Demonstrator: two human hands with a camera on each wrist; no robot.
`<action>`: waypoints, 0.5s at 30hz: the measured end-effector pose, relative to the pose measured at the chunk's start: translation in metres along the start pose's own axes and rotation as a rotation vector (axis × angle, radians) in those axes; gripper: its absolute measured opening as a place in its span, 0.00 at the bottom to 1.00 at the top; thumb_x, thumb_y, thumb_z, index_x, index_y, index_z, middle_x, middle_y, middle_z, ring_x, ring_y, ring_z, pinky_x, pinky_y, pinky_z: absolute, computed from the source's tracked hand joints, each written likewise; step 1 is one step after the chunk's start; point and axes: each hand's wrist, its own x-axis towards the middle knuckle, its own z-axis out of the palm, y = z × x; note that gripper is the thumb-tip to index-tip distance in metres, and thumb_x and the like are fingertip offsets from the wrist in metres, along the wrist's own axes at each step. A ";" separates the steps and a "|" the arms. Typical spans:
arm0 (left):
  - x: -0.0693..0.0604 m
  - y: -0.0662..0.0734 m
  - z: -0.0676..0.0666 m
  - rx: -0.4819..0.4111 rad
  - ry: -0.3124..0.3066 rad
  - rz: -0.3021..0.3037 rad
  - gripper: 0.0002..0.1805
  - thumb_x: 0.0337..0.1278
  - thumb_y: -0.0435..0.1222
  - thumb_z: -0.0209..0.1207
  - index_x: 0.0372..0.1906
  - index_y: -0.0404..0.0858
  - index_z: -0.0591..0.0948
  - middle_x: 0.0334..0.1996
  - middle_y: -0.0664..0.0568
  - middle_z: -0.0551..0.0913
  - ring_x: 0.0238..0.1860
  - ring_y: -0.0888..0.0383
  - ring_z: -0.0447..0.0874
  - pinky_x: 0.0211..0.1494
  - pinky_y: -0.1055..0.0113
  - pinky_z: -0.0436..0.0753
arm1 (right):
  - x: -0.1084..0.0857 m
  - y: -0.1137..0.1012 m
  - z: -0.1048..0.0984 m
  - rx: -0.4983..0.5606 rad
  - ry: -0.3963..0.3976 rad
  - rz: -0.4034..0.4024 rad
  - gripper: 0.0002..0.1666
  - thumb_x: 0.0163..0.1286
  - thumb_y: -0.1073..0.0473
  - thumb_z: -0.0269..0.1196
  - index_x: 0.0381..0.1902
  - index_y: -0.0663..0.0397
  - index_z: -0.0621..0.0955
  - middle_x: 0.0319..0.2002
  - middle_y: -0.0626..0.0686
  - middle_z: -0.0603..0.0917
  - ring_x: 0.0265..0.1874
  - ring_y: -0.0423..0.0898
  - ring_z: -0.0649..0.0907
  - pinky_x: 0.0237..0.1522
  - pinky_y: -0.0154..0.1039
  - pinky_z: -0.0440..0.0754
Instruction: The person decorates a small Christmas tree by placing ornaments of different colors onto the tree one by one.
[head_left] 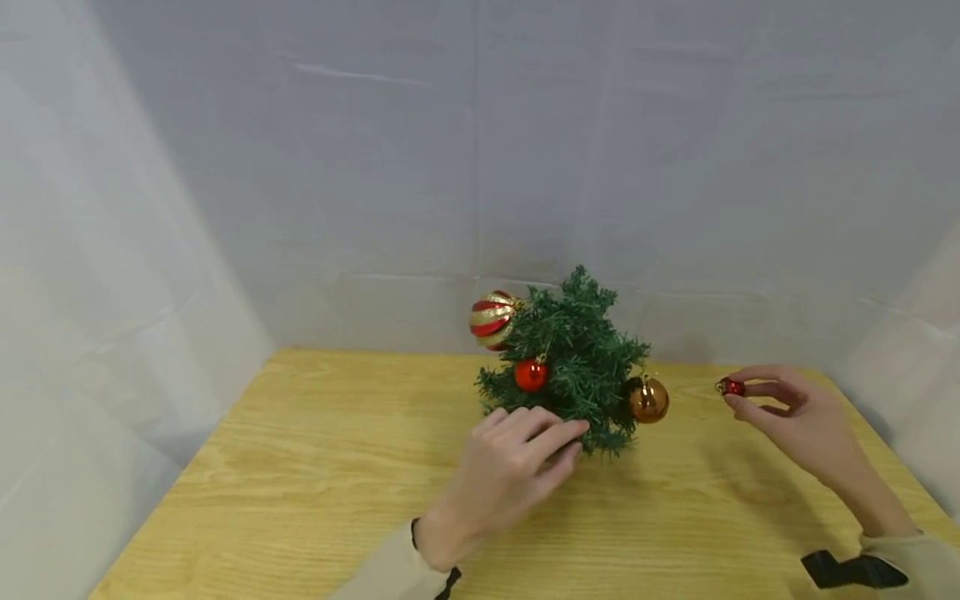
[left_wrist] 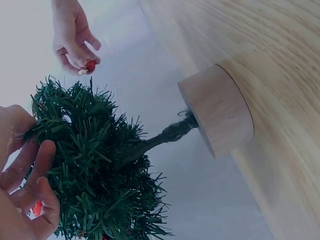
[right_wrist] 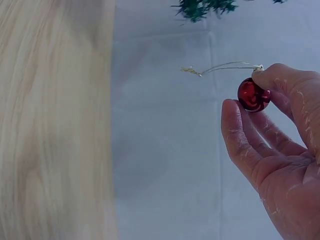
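Observation:
A small green artificial Christmas tree [head_left: 581, 367] stands on the table, its round wooden base [left_wrist: 217, 110] visible in the left wrist view. At its front lower side, my left hand [head_left: 517, 458] has its fingers bent among the needles, holding a branch; the exact fingertip contact is partly hidden. To the right of the tree, my right hand [head_left: 798, 417] pinches a small shiny red bauble [right_wrist: 253, 95] near its cap. The bauble's gold string loop [right_wrist: 220, 66] sticks out toward the tree, apart from it.
On the tree hang a red-and-gold striped bauble [head_left: 492, 320] at upper left, a red bauble [head_left: 531, 376] in front and a copper-brown bauble [head_left: 648, 401] at right. A light wooden table [head_left: 300, 467] lies beneath, with pale cloth [head_left: 360, 167] behind and on both sides.

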 end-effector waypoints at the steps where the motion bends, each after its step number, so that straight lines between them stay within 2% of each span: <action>1: 0.000 -0.001 0.000 -0.006 0.003 0.000 0.09 0.60 0.39 0.69 0.46 0.48 0.90 0.35 0.61 0.89 0.31 0.69 0.84 0.31 0.79 0.72 | -0.003 -0.005 0.000 0.006 0.012 0.002 0.17 0.71 0.66 0.66 0.57 0.60 0.81 0.49 0.32 0.84 0.44 0.27 0.85 0.40 0.25 0.85; 6: 0.000 -0.005 0.001 -0.016 0.007 0.007 0.09 0.61 0.39 0.68 0.46 0.48 0.90 0.34 0.62 0.88 0.30 0.69 0.84 0.30 0.79 0.73 | -0.016 -0.029 0.004 0.004 0.072 -0.037 0.16 0.69 0.71 0.65 0.55 0.63 0.82 0.49 0.40 0.85 0.45 0.32 0.87 0.40 0.30 0.88; 15: 0.000 -0.005 0.002 -0.030 -0.005 -0.010 0.10 0.60 0.38 0.69 0.46 0.49 0.90 0.34 0.62 0.88 0.30 0.69 0.84 0.30 0.78 0.73 | -0.031 -0.061 0.009 0.091 0.091 -0.125 0.20 0.64 0.80 0.64 0.54 0.70 0.80 0.46 0.45 0.86 0.44 0.36 0.88 0.42 0.31 0.88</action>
